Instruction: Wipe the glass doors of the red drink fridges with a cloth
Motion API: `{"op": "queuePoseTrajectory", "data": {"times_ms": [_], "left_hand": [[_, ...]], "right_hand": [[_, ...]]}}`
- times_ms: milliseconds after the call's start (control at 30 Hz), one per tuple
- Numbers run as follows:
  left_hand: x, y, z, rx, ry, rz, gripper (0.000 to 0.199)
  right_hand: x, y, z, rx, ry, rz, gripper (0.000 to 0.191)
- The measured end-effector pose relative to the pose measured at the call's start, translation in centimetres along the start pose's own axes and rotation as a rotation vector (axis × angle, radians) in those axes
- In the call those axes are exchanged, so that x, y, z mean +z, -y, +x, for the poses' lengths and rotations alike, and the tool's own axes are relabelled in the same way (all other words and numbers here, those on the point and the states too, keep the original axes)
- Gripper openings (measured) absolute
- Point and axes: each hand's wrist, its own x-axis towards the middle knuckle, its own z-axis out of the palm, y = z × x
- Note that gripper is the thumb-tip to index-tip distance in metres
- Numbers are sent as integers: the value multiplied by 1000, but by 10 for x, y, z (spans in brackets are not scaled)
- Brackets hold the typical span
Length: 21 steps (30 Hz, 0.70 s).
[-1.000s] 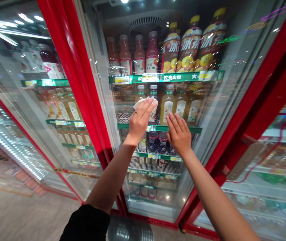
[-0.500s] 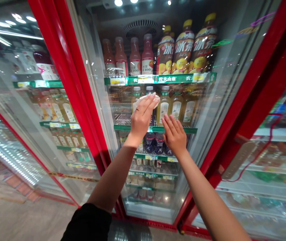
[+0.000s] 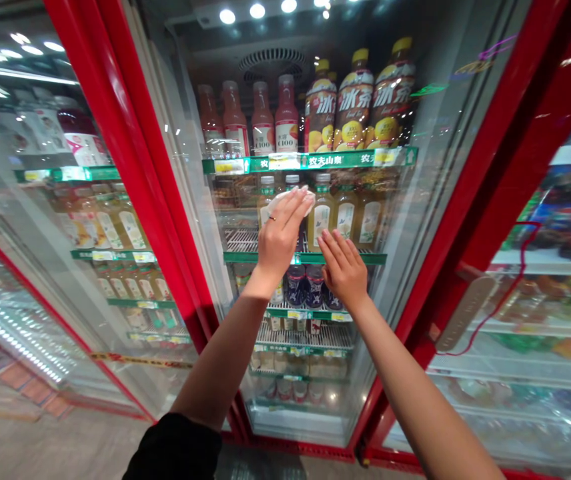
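Note:
My left hand point(image 3: 278, 243), with a ring on one finger, lies over a white cloth point(image 3: 272, 203) against the glass door point(image 3: 400, 227) of a drinks fridge. The cloth's edges show beyond the fingers; the rest is hidden beneath them. Lower and to the right, my right hand point(image 3: 346, 270) has its fingers stretched out, holding nothing. It is at or near the glass; actual contact cannot be made out. Behind the door, around my hands, stand yellowish drink bottles point(image 3: 321, 217) on a shelf edged in green point(image 3: 355, 259).
Red frames point(image 3: 125, 167) border the door on both sides. Inside, pink bottles point(image 3: 261, 120) and iced tea bottles point(image 3: 355, 100) fill the top shelf. A grey power strip point(image 3: 465, 317) with a red cord point(image 3: 515, 290) hangs on the right frame.
The view has tilted and shifted slightly, so the upper bottles appear lower and further left. My hands stay in nearly the same pose, the left still on the cloth.

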Motion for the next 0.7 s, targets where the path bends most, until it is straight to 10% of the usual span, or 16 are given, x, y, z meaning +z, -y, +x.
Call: {"op": "queuePoseTrajectory", "data": {"times_ms": [200, 467, 700], "left_hand": [[6, -14, -23, -42, -45, -16, 60], [5, 5, 12, 114, 102, 7, 75], [7, -18, -22, 61, 71, -30, 68]], "right_hand": [[0, 0, 0, -15, -37, 20, 82], [-2, -1, 2, -29, -47, 36, 81], [-21, -19, -3, -143, -59, 39, 77]]}}
